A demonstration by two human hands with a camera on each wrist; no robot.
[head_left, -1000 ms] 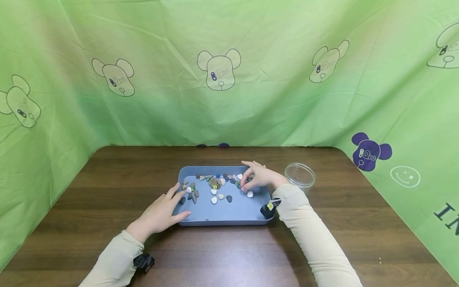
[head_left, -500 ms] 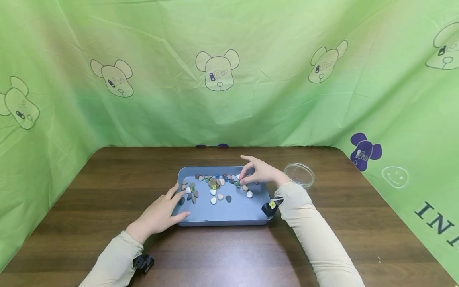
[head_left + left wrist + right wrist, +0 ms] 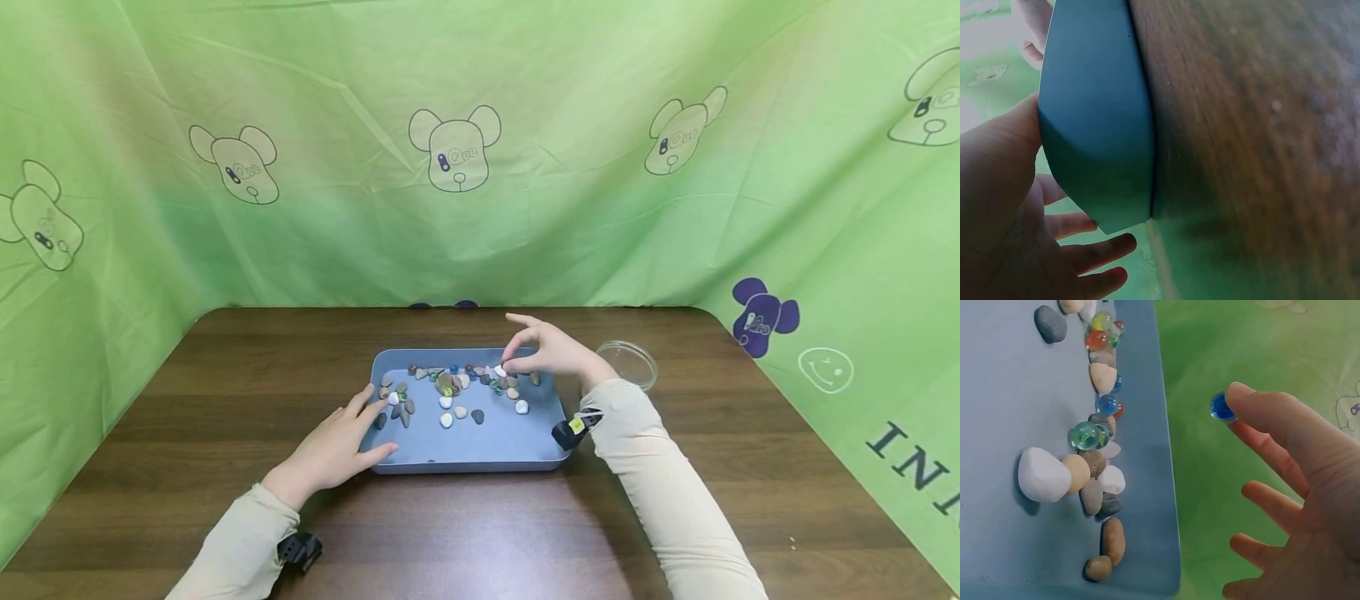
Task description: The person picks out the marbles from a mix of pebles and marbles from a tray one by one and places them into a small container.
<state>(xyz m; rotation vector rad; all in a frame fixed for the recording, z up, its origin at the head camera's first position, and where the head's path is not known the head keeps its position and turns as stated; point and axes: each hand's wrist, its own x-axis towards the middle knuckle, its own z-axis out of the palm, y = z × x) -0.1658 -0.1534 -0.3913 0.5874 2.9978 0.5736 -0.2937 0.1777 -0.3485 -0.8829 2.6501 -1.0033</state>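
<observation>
Above tray (image 3: 465,446), one pinched blue marble (image 3: 1220,407)

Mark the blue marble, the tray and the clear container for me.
blue marble (image 3: 1221,407), right wrist view, middle of the glass ball pinched by the right hand.
tray (image 3: 465,454), head view, bare floor near the front wall.
clear container (image 3: 637,365), head view, its rim.

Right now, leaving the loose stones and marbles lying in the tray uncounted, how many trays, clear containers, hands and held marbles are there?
Blue rectangular plastic tray: 1
Clear round plastic container: 1
Hands: 2 (left hand touches the tray's near left corner; right hand is raised over its far right end)
Blue glass marble, pinched by the right hand: 1
Total: 5
</observation>
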